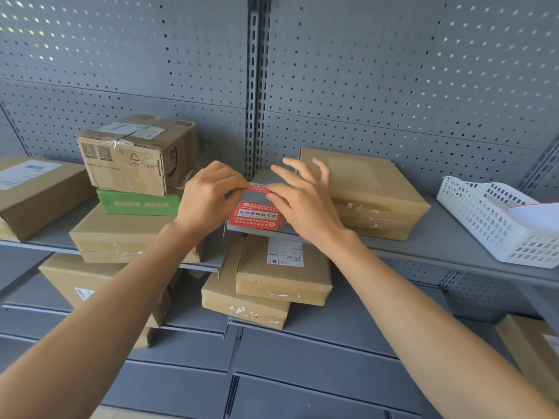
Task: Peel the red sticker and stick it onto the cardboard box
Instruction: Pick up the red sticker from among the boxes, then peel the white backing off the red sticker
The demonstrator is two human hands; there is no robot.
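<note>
A red sticker (pixel 257 187) with white print is held edge-on between my two hands, above the grey shelf. My left hand (pixel 208 198) pinches its left end. My right hand (pixel 302 198) pinches its right end with thumb and forefinger, the other fingers spread. Below them a small stack of red stickers (pixel 255 220) lies flat on the shelf's front edge. A flat cardboard box (pixel 372 189) lies on the shelf just right of my right hand. A taller cardboard box (pixel 136 155) stands to the left on a green box.
Grey metal shelf (pixel 447 237) with a perforated back panel. A white plastic basket (pixel 496 219) stands at the right. More flat cardboard boxes (pixel 127 234) lie at the left, and two stacked boxes (pixel 272 282) sit on the lower shelf.
</note>
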